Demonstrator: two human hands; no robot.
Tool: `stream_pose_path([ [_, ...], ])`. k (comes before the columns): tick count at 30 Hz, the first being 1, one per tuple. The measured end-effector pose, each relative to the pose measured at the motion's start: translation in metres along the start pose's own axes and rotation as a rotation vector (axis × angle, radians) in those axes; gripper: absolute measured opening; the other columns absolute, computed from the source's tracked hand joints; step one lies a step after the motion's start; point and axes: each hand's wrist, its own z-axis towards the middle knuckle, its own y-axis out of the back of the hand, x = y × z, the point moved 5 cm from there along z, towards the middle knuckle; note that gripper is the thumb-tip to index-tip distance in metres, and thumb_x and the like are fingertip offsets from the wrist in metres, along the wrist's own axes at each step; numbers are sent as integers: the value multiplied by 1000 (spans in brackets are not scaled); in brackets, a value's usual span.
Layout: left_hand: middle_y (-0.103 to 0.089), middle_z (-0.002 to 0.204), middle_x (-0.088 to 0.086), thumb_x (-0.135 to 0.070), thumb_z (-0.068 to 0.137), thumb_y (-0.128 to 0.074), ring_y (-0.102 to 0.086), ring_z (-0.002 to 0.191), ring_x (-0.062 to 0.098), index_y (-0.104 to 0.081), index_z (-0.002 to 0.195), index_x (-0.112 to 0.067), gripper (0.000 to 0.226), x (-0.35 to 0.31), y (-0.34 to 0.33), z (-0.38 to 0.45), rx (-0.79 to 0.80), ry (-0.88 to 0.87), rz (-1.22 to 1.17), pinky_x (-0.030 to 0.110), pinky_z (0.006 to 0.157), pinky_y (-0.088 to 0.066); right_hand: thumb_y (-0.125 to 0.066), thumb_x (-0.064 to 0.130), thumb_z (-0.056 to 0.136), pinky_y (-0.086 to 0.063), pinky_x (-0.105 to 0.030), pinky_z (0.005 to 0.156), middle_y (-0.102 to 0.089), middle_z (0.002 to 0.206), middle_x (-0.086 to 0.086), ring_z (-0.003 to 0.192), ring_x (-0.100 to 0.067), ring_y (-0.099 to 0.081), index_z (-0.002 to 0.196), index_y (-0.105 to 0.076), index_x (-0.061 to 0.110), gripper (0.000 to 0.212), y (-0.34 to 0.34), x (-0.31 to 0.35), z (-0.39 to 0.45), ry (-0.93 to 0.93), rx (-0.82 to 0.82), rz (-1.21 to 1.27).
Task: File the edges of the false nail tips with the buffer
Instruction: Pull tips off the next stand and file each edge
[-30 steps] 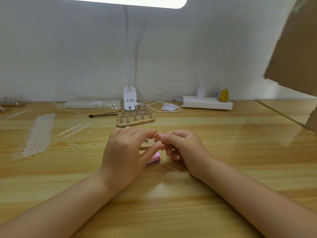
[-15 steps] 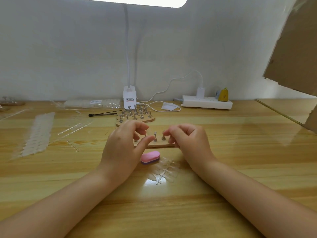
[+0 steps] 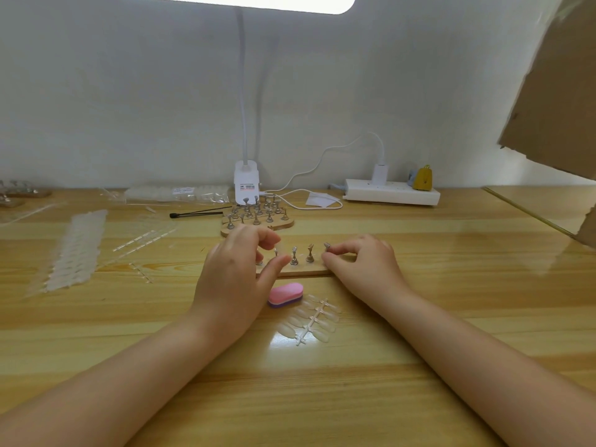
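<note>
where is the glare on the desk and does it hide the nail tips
Head view: the lamp overhead throws glare on the glossy table, brightest by the sprue of clear nail tips, washing out their edges; the pink buffer stays sharp; straight edges bow with the wide-angle lens.

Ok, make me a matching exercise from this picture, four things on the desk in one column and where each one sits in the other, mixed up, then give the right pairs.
Things
1. pink buffer
2. sprue of clear nail tips
3. power strip
4. black-tipped tool

Places
A. by the wall, right of the lamp base
B. nearest the camera, between the forearms
C. just in front of the near wooden stand
D. left of the far stand of pegs

Pairs: 1-C, 2-B, 3-A, 4-D
</note>
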Motion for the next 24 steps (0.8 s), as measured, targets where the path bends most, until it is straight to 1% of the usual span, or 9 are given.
stream_pose_path([
  [3,-53,94,-13,-28,84,-68,-57,77,11,-55,98,-22,21,0,-1,0,10,5,5,37,77,-46,-66,37,87,-31,-27,93,-62,111,-1,118,-24,-43,98,-75,28,17,3,1,1,41,-27,-22],
  [6,-52,93,-15,-28,84,-69,-57,78,11,-54,97,-24,20,0,-1,0,14,9,0,38,79,-46,-67,32,87,-31,-26,85,-54,94,2,107,-23,-45,98,-75,23,17,4,8,-1,133,-72,-102],
  [8,-52,92,-16,-27,84,-69,-56,78,11,-55,97,-24,20,0,-1,0,15,7,-1,38,79,-46,-66,28,88,-30,-25,81,-52,90,3,100,-23,-48,98,-74,20,15,4,15,-5,227,-118,-162],
  [12,-54,92,-16,-27,83,-69,-57,79,10,-57,98,-21,21,-2,2,0,-3,2,-50,37,78,-46,-63,16,90,-37,-25,79,-64,90,1,89,-19,-56,95,-69,14,9,11,29,-17,395,-216,-42],
  [15,-58,92,-11,-25,81,-71,-58,80,11,-58,99,-18,23,-7,3,0,-11,-46,-85,34,78,-46,-60,12,92,-42,-25,74,-68,88,0,84,-18,-59,99,-67,11,10,6,37,-24,456,-142,72],
  [17,-56,91,-16,-23,81,-73,-58,80,9,-59,99,-19,23,-9,3,0,3,-62,-102,35,79,-46,-61,10,92,-41,-19,68,-68,87,-1,80,-15,-59,99,-68,10,10,3,41,-28,487,-112,129],
  [20,-56,90,-19,-23,80,-74,-58,81,7,-61,98,-20,22,-10,1,0,23,-79,-111,37,79,-47,-65,8,89,-38,-8,63,-66,82,1,70,-3,-54,94,-69,7,7,2,47,-33,534,-103,183],
  [22,-59,90,-16,-23,79,-74,-57,80,7,-63,97,-19,21,-9,1,0,27,-78,-115,37,79,-47,-67,8,88,-37,-8,63,-66,80,0,68,2,-51,92,-70,7,5,1,49,-35,551,-93,203],
  [24,-60,90,-14,-22,79,-75,-58,80,8,-64,97,-19,21,-9,1,0,18,-74,-121,35,78,-46,-67,7,88,-38,-10,62,-67,79,-2,66,0,-50,91,-70,7,4,2,49,-36,556,-98,220],
])
